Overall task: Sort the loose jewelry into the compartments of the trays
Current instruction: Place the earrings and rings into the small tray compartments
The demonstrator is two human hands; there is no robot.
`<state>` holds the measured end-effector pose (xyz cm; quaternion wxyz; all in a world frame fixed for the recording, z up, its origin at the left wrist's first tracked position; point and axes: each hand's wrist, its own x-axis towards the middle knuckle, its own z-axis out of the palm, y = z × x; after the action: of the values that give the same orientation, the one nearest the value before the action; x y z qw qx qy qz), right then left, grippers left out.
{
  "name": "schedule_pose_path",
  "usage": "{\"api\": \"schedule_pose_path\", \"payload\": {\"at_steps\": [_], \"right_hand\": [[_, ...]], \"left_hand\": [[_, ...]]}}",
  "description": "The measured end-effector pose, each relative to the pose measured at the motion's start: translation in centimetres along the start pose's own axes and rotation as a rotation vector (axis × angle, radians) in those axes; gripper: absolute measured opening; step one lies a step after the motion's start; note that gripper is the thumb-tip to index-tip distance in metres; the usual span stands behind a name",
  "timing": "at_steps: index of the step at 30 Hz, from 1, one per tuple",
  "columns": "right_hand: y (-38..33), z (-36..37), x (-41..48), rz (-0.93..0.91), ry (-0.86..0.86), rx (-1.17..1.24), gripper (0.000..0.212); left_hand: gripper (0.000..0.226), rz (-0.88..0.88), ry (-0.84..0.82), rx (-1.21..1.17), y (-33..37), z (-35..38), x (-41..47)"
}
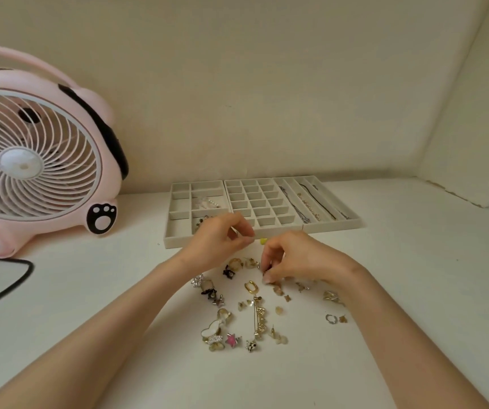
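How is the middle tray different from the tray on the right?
The middle tray is split into many small square compartments, all seemingly empty; the right tray has a few long narrow slots, most holding chains laid lengthwise. Both are the same pale beige and sit side by side against each other.

Home: pink paw-print fan [35,152]
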<state>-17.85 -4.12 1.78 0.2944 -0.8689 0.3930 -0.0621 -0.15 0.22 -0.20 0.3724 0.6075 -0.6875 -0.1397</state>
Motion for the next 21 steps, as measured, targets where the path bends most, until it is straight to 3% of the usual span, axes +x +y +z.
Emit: {"api": "schedule_pose_path", "payload": {"at_steps": [4,8,12,15,21], "right_hand": [[-0.2,0.0,0.0,-0.003,0.006,0.023,0.018],[0.0,-1.0,-0.3,-0.014,0.033,0.247,0.012],[0.0,-1.3,-0.5,-0.044,0.122,0.492,0.007],[0.0,-1.5,-0.3,-0.112,0.240,0.657,0.010],[-0.6,-0.7,0.0,-0.217,0.337,0.743,0.013]], "left_hand": [[0.011,-0.066,-0.003,-0.149,0.6,-0.1,-0.1],[0.013,-0.157,-0.070,-0.324,1.2,-0.1,-0.2],[0.004,-0.193,-0.156,-0.343,1.4,-0.2,-0.4],[0.013,-0.206,-0.243,-0.379,1.3,-0.6,-0.5],[0.005,-0.270,-0.184,-0.547,0.8,-1.5,-0.3]]}}
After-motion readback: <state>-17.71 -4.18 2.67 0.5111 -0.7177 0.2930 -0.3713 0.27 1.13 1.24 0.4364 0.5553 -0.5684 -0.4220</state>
